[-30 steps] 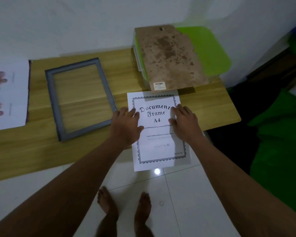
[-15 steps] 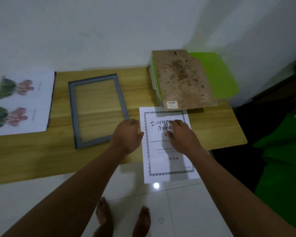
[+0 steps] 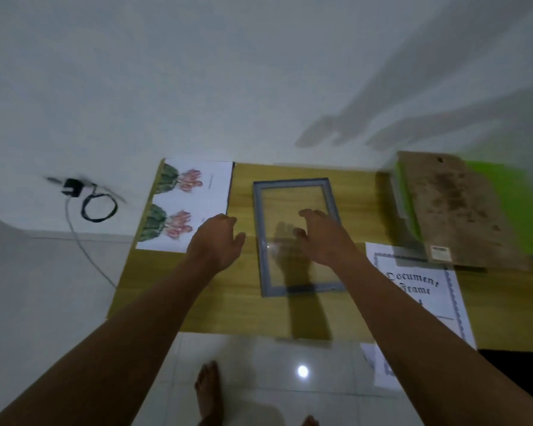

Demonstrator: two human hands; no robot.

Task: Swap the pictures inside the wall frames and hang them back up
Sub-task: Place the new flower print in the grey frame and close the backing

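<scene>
Over the grey frame (image 3: 261, 241), which lay mid-worktop (image 3: 228, 309) toward the far edge, the right hand (image 3: 323, 241) had its fingers (image 3: 310, 214) spread, while the left hand (image 3: 217, 244) hung loosely curled and empty beside it, near the flower print (image 3: 194, 198).

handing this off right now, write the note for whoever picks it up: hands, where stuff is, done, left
Left hand: open, holds nothing, between the flower print and the grey frame.
Right hand: open, holds nothing, over the frame's glass; contact unclear.
Frame lies flat on the table, empty. A4 insert sheet to its right, overhanging the table edge. Backing board on the green box.
Done: frame opened, insert out.
Left: lay the flower print in, refit the board, hang it up.
</scene>
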